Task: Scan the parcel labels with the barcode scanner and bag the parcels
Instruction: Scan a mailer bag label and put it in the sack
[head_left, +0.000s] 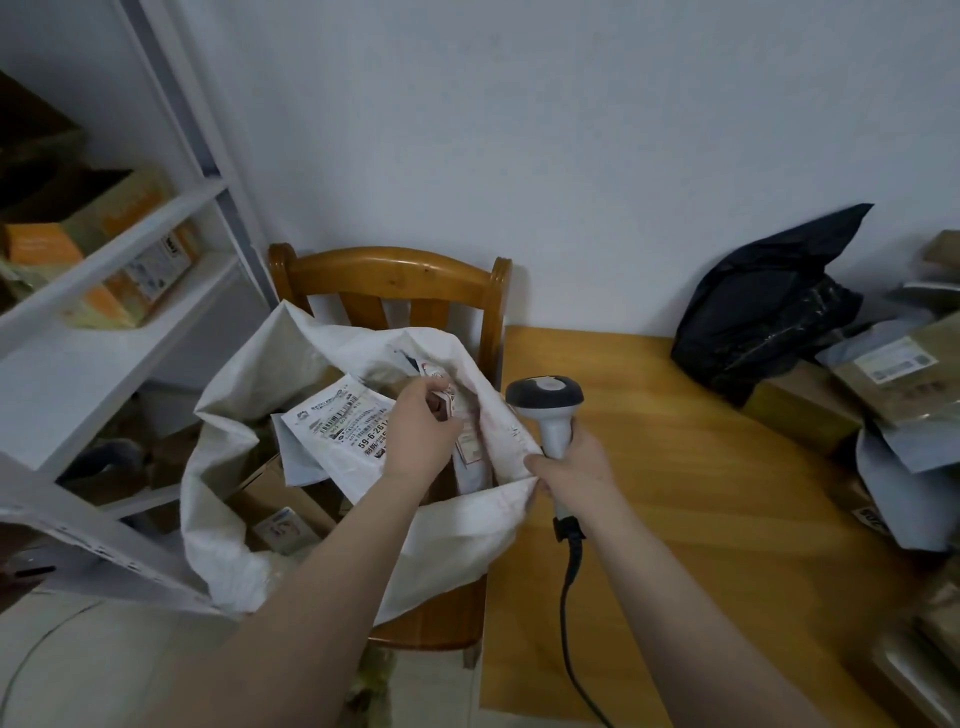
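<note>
Parcel (470, 449), slim, white w/ reddish-printed label, is held upright inside mouth of white woven sack (244, 415); its top end is pinched by L hand (421, 428), fingers curled. Sack is propped open on wooden chair (395, 275), just L of tabletop (675, 509). Barcode scanner (546, 400) is gripped at handle by R hand (574, 470), head up, at tabletop edge beside sack; sack rim is caught under same hand's thumb. Scanner cable (567, 597) hangs down from handle base. Inside sack: flat white mailer (337, 436) w/ barcode label facing up, cardboard boxes (270, 499) below it. On tabletop far R: black poly bag (769, 312), stacked parcels (893, 395). White shelf unit (104, 332) w/ cartons at L.
</note>
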